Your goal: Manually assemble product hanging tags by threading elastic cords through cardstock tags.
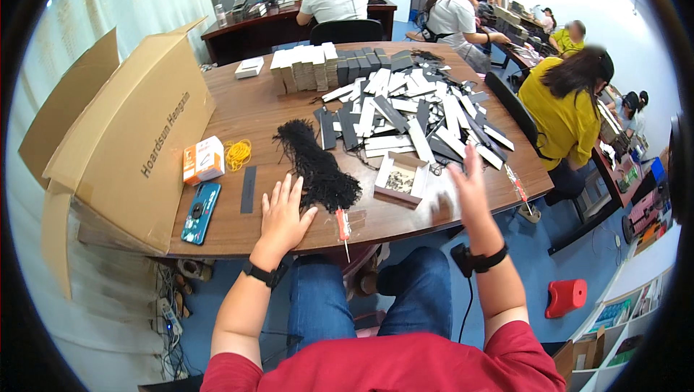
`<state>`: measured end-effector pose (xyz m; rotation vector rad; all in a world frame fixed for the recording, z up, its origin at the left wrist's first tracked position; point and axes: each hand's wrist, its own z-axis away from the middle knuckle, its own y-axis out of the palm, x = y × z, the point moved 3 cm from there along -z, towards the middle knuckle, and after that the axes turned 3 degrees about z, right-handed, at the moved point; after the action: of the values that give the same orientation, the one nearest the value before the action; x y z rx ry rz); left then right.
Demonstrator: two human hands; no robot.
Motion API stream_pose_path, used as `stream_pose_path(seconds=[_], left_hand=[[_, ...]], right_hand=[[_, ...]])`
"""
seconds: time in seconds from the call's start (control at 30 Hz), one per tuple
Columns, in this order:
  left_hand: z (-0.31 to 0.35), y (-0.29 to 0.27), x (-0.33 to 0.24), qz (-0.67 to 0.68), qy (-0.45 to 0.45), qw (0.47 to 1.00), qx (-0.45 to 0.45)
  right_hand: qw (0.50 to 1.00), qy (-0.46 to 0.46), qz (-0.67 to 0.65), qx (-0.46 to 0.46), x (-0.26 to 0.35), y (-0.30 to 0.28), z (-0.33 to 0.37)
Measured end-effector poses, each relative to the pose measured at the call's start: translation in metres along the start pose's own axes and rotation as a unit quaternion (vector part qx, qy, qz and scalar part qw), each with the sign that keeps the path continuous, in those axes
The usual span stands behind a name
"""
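My left hand lies flat on the wooden table with fingers spread, holding nothing. Just beyond it is a thick bundle of black cords, and a single dark strip lies to its left. My right hand is raised near the table's front edge, fingers stretched out and slightly blurred, with nothing in it. Between the hands stands a shallow white box of small dark bits. A red-handled tool with a thin metal tip sticks out over the front edge; a similar tool is farther right.
Black and white tags form a loose heap behind the white box, with banded stacks behind. At left are a large cardboard box, an orange-and-white box, yellow rubber bands and a phone. A person in yellow sits at right.
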<state>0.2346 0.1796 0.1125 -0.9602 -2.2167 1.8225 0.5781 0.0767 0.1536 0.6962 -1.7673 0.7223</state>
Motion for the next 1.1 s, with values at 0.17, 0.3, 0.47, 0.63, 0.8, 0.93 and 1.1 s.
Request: stream_pose_path(seconds=[0.17,0.3,0.47,0.63,0.8,0.93,1.1], left_hand=[[0.001,0.003,0.002,-0.007,0.011,1.000,-0.009],[0.001,0.002,-0.001,0.024,0.043,0.999,0.000],[0.002,0.000,-0.002,0.053,0.090,0.995,0.002],[-0.001,-0.004,0.009,0.160,0.078,0.983,-0.051],[-0.002,-0.001,0.006,0.101,0.069,0.991,-0.052],[-0.003,-0.004,0.003,0.059,0.056,0.997,-0.004],[-0.005,-0.007,0.002,0.046,0.039,0.998,0.019]], right_hand=[[0.924,-0.347,-0.046,-0.156,0.121,-0.067,-0.021],[0.860,-0.444,0.034,-0.249,0.180,-0.084,-0.008],[0.800,-0.558,0.124,-0.183,0.165,-0.069,0.000],[0.927,0.057,0.225,0.295,0.087,-0.047,-0.082],[0.817,-0.054,0.504,0.276,0.063,-0.016,-0.187],[0.760,-0.011,0.594,0.261,0.040,0.026,-0.255],[0.820,-0.075,0.508,0.252,0.012,0.118,-0.289]])
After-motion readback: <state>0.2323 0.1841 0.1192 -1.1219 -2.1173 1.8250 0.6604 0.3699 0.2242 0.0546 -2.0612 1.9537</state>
